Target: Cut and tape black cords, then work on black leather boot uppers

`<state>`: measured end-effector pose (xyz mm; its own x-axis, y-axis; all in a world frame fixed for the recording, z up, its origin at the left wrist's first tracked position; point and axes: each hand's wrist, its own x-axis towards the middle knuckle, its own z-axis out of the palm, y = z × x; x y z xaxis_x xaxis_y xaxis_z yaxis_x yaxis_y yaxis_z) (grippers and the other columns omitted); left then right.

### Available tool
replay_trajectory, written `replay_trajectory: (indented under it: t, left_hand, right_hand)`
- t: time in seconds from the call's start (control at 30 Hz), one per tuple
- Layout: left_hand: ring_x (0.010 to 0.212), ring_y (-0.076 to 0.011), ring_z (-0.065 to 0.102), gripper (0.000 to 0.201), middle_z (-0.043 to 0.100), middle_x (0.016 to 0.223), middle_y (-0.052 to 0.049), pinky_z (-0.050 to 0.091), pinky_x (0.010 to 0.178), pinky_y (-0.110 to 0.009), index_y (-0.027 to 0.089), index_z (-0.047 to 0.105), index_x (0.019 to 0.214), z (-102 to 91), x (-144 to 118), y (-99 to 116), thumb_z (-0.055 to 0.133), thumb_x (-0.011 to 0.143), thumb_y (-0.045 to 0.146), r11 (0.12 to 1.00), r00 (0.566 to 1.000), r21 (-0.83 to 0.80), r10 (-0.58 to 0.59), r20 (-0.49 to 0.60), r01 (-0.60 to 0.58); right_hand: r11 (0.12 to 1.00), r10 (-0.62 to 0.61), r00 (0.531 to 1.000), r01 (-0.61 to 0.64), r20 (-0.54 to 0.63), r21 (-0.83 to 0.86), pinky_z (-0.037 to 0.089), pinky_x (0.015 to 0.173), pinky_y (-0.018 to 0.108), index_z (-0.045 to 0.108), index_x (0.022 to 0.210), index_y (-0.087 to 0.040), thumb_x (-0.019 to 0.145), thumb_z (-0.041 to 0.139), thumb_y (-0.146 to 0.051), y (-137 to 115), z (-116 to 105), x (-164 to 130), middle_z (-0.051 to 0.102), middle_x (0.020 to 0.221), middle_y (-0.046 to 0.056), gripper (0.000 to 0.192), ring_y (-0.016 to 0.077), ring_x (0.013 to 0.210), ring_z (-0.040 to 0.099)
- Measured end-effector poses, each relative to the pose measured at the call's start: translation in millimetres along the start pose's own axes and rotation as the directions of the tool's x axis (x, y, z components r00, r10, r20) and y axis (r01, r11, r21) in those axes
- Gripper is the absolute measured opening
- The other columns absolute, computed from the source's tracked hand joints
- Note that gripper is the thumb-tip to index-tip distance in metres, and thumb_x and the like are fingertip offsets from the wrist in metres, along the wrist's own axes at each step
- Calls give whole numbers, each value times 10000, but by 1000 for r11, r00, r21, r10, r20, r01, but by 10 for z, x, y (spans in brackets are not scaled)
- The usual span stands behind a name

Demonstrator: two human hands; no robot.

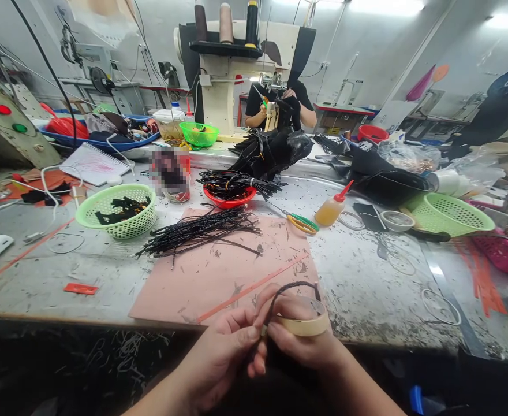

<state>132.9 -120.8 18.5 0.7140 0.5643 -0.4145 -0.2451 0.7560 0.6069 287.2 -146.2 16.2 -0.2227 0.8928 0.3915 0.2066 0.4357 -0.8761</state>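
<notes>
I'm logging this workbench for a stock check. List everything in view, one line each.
braided cord loop: one, black, held between both hands
tape roll: one, beige, on the right hand's fingers
cord pile: many, black, on the pink mat
mat: one, pink, table centre
bowl: one, red, holds black cords, behind the mat
baskets: three, green, left, right and far back
scissors: one, green-yellow handles, right of the cord pile
squeeze bottle: one, amber with red tip, beside the scissors
sewing machine: one, cream, far side, another person behind it
left hand: one, pinching the cord
right hand: one, holding cord and tape
</notes>
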Motion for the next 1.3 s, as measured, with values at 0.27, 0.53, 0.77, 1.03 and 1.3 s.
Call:
replay_trajectory:
  t: [0.27,0.53,0.77,1.03,1.3]
  left_hand:
    - [339,-30,423,323,529,477,32,265,382,-147,120,577,617,-8,42,-61,748,611,394,998,994,52,48,-94,-43]
    - [452,-88,496,329,578,494,9,388,489,-201,133,608,579,-59,25,-51,781,538,410,954,957,269,192,-219,-129]
    - [440,-89,466,260,545,468,15,362,457,-198,139,589,554,-120,58,-30,742,581,348,923,945,376,193,-265,-83]
    - [365,-47,375,251,476,416,43,252,370,-157,135,556,552,-235,249,402,717,509,323,937,909,346,181,-376,-44]
    - [347,-32,310,177,408,358,71,219,332,-128,139,540,510,-847,83,1202,647,443,262,842,623,483,516,-587,-241]
  right_hand:
    - [988,142,987,-137,-76,66,439,661,266,490,732,-203,768,517,-162,120,109,-57,532,768,15,61,145,732,529]
    - [978,200,979,-202,-36,-59,419,611,259,480,736,-202,820,484,-213,65,81,-56,523,714,9,85,143,675,504]
    - [784,5,1000,7,18,-620,429,689,318,547,767,-207,758,465,-106,236,-134,-69,586,780,57,131,192,749,536]
    - [386,470,822,-519,-321,-763,441,809,320,613,1008,-197,732,418,-157,752,-1019,-245,610,951,62,341,200,904,566]
    - [29,543,584,-732,-604,-681,436,598,439,619,658,-147,822,318,-518,716,-1548,-242,634,750,181,505,349,729,600]
